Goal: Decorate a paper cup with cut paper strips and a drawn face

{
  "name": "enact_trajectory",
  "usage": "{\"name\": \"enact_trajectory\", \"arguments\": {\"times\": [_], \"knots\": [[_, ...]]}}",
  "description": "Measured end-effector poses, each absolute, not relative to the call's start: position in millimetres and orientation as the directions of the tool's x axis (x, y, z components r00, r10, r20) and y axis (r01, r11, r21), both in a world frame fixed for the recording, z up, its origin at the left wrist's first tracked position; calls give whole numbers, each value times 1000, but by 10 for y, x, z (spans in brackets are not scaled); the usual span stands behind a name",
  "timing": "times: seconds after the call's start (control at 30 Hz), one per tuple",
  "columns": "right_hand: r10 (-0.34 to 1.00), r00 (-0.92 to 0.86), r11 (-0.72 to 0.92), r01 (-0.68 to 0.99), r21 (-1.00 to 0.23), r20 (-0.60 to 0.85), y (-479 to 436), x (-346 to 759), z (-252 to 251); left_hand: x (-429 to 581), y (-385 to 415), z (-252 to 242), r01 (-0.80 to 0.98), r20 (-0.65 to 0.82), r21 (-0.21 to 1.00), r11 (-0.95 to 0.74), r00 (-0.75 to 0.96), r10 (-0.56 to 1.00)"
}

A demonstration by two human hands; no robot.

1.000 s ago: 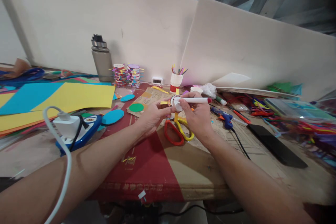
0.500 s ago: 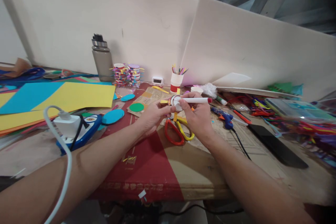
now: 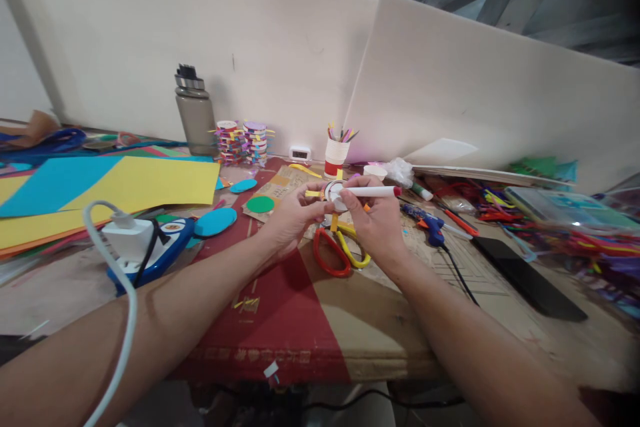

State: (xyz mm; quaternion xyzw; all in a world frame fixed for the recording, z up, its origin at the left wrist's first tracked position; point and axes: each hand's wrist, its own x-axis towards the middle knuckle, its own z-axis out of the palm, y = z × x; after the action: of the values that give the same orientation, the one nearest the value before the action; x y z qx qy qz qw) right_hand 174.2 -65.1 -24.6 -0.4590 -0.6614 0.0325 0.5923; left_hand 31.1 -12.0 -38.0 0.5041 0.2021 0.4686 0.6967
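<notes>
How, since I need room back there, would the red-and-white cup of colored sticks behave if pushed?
The cup would probably tip if pushed near its rim, being taller than wide with sticks poking out the top. The sticks, leaning at different angles, look loose and might shift or spill.

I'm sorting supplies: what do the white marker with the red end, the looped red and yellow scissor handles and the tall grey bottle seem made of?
Marker: probably smooth plastic, from its uniform white surface. Scissor handles: likely plastic, being thick, rounded and evenly coloured. Bottle: perhaps translucent plastic, given the smoky body; its silver neck band may be metal.
</notes>
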Motion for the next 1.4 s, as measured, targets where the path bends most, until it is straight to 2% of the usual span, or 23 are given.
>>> {"name": "enact_trajectory", "arguments": {"times": [0.57,1.17,1.4], "knots": [[637,139,570,577,-585,758,-648,1738,-258,328,-119,-388,-454,190,891,29,429,883],[637,143,591,541,-599,757,-635,1739,-272,308,-88,-415,-432,178,900,56,481,858],[640,159,562,570,-599,752,-621,1759,-287,328,-104,-397,-475,225,879,42,490,842]]}}
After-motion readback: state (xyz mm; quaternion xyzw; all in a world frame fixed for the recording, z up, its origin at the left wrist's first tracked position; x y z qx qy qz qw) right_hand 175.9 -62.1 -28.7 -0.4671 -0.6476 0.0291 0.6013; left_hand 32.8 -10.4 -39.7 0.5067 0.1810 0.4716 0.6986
